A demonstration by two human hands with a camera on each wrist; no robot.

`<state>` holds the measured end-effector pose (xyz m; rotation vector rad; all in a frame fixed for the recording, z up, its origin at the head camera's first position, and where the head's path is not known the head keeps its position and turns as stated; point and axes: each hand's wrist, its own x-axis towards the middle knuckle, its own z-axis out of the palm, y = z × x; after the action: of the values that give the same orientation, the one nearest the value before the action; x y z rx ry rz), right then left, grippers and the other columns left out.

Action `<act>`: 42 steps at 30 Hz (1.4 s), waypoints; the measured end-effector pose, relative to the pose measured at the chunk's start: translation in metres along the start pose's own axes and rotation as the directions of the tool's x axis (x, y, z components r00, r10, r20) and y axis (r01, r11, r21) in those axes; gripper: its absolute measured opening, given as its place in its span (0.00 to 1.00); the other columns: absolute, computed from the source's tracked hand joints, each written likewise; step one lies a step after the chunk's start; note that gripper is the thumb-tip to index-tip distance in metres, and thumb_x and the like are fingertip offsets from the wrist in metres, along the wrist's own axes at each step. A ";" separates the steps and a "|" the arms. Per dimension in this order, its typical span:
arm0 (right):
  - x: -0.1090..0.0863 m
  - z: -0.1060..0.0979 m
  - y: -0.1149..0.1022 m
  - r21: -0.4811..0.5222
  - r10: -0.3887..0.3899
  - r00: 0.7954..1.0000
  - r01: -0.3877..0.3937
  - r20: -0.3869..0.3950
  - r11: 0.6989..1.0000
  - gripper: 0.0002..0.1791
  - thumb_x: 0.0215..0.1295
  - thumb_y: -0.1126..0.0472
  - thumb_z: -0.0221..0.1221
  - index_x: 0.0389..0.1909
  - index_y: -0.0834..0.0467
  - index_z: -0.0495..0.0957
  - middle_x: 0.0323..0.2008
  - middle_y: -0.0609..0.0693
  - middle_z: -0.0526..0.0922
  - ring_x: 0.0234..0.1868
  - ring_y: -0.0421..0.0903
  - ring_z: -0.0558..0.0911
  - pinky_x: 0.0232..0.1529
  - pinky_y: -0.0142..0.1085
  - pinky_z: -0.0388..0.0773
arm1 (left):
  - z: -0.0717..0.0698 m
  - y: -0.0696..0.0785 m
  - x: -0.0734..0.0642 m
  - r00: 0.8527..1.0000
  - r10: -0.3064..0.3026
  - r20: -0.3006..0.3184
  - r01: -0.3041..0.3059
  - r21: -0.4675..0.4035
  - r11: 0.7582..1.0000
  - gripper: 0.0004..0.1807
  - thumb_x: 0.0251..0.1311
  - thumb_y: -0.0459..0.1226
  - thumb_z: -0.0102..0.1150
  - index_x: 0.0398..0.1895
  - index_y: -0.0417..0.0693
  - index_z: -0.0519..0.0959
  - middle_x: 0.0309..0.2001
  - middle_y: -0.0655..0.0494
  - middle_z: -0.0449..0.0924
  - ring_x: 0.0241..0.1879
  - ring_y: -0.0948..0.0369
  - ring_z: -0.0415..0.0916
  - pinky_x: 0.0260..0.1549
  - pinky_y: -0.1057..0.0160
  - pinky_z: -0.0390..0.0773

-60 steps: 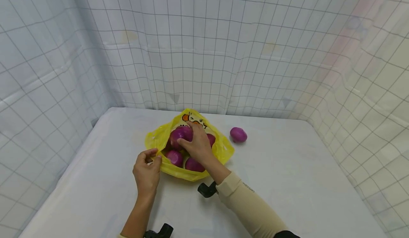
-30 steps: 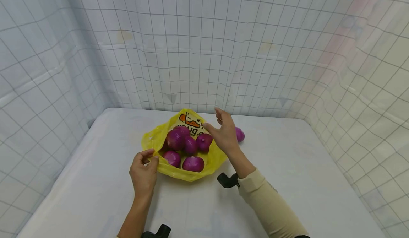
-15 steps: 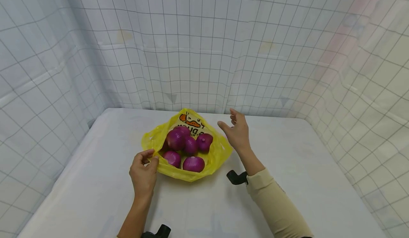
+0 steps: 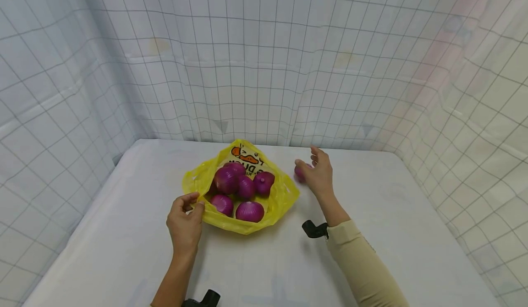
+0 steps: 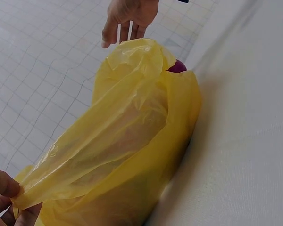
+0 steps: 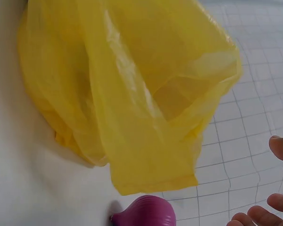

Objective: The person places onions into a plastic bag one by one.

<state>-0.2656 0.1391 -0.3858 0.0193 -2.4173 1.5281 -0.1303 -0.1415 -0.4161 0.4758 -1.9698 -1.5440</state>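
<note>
A yellow plastic bag (image 4: 284,197) with a printed duck lies with its mouth spread on the table, several red onions (image 4: 250,211) inside it. My left hand (image 4: 185,227) pinches the bag's rim at its near left side; the left wrist view shows thumb and fingers (image 5: 7,186) gripping the plastic. To the right of the bag, one loose red onion (image 4: 299,173) sits on the table, partly hidden behind my right hand (image 4: 321,174). That hand is held above the table with thumb and fingers apart, nothing between them. In the right wrist view the loose onion (image 6: 148,213) lies just below the bag.
A white cloth covers the table (image 4: 371,215). Grid-patterned white curtains (image 4: 264,68) hang behind it and on both sides. A black camera mount (image 4: 315,229) sticks out from the right wrist, and another mount (image 4: 204,299) shows by the left forearm.
My right hand has left the onions in the bag and moved right, over to the loose onion. The left hand keeps its pinch on the bag's rim.
</note>
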 end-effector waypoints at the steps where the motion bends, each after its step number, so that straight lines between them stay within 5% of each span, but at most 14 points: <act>1: 0.000 0.000 0.002 -0.002 0.009 1.000 -0.009 0.001 1.000 0.36 0.56 0.53 0.64 0.65 0.58 0.64 0.62 0.57 0.69 0.62 0.54 0.70 0.65 0.44 0.67 | 0.000 0.000 0.000 1.000 -0.001 -0.001 0.001 0.000 1.000 0.12 0.55 0.30 0.58 0.43 0.39 0.79 0.42 0.50 0.78 0.34 0.66 0.65 0.22 0.81 0.67; 42: 0.014 0.003 0.057 -0.146 0.147 0.989 -0.143 0.015 0.979 0.39 0.57 0.50 0.61 0.66 0.63 0.61 0.64 0.62 0.66 0.63 0.59 0.68 0.64 0.50 0.67 | -0.001 0.002 -0.001 1.000 -0.017 -0.004 0.017 0.017 1.000 0.12 0.56 0.30 0.57 0.44 0.40 0.78 0.41 0.48 0.79 0.33 0.66 0.67 0.22 0.80 0.68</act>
<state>-0.2884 0.1637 -0.4338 -0.1711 -2.5948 1.4140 -0.1292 -0.1413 -0.4146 0.5034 -1.9824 -1.5368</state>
